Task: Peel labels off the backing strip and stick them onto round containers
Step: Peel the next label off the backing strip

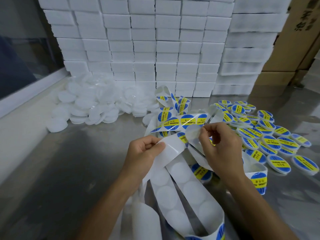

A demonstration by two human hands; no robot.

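Left hand (145, 149) pinches the strip (174, 148); right hand (220, 144) fingers clamp a peeled label (193, 132) just above it. Labelled containers (270, 134) piled right of the fingers, bare ones (97, 104) heaped far left: maybe 1/2 done, lots left.

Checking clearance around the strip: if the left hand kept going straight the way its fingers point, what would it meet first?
Probably the right hand: the left hand, pinching the backing strip, points rightward along it. Depth is unclear.
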